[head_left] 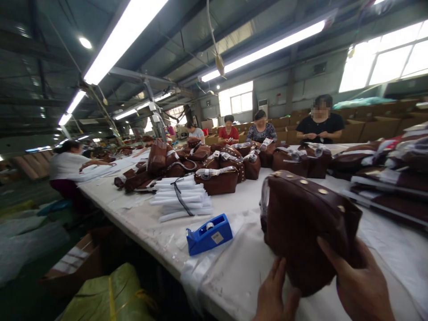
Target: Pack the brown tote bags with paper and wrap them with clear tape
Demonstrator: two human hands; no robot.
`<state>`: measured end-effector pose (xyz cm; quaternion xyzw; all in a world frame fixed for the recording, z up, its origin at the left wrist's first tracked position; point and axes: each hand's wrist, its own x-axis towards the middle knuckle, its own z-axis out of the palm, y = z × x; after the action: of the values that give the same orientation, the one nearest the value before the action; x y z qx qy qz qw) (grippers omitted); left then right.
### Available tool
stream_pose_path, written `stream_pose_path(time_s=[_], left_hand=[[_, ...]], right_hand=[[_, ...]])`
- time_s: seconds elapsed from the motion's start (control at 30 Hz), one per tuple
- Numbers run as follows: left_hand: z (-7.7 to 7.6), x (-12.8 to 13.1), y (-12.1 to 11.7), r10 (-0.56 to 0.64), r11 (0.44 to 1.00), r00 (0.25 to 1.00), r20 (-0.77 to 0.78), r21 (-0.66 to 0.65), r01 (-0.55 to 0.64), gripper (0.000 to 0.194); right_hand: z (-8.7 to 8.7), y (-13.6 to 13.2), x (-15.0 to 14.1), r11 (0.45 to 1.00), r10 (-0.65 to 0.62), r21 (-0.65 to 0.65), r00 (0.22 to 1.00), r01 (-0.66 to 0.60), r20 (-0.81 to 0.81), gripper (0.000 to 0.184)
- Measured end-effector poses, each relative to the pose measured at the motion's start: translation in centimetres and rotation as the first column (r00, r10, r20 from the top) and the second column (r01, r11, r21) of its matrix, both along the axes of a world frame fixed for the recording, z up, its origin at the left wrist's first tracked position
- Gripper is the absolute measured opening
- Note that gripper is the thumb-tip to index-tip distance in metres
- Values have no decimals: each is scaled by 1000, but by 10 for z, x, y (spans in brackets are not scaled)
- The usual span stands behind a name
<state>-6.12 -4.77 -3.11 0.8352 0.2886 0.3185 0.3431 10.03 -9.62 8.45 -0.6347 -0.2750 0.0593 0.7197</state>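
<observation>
A dark brown leather handbag (301, 227) with brass studs along its top edge stands tilted close in front of me. Clear plastic wrap covers something at its left end. My right hand (363, 281) grips its lower right side, thumb on the near face and the other fingers partly hidden behind. At the lower left corner, my left hand (276, 292) holds the bag with fingertips and thumb against its edge. To the left of the bag, a blue tape dispenser (210, 234) sits on the white-covered table (240, 278).
A tied bundle of white paper rolls (182, 198) lies beyond the dispenser. Many brown bags (217, 180) crowd the table's middle, and more are stacked (388, 178) at right. Several co-workers (321, 122) are around the table. A green wrapped bundle (110, 296) lies below its left edge.
</observation>
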Motion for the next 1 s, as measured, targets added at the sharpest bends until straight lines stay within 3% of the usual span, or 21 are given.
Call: stream_pose_path(time_s=[0.07,0.13,0.2,0.3,0.37,0.4,0.5,0.57,0.67,0.8,0.9,1.0], left_hand=[[14,1,-11,-166,984,980,106,-48,172,50],[29,-5,-21,-260,964,936,236,10,265,31],[46,-16,-25,-283,959,897,341,107,262,25],[64,-30,-11,-118,979,906,406,200,38,28],[69,-32,6,-38,959,968,250,280,-34,35],[68,-30,16,-55,946,993,104,323,19,41],[58,-22,39,-198,889,934,-297,348,299,61],[50,-18,47,-232,864,892,-387,340,372,72],[43,-14,52,-189,860,897,-400,374,348,72],[48,-7,58,-109,843,902,-418,442,307,56],[53,-9,64,-57,805,892,-449,508,307,50],[46,-20,69,-52,740,887,-459,579,343,42]], right_hand=[[15,-5,-3,996,-87,2,919,93,386,53],[10,-6,-8,998,-65,28,731,62,679,44],[-15,-5,-14,999,18,-34,570,18,822,48],[-71,-8,-26,977,181,-212,439,24,880,57],[-100,-15,-36,950,278,-312,379,31,883,54],[-108,-19,-38,934,322,-355,355,31,878,51],[-101,-35,-30,865,490,-499,287,-47,823,52],[-81,-48,-5,808,585,-581,242,-93,774,54],[-57,-66,47,763,619,-646,283,7,733,60],[-57,-77,97,715,653,-698,313,45,690,65],[-66,-77,105,736,648,-675,240,46,723,57],[-75,-78,102,777,617,-627,133,52,776,53]])
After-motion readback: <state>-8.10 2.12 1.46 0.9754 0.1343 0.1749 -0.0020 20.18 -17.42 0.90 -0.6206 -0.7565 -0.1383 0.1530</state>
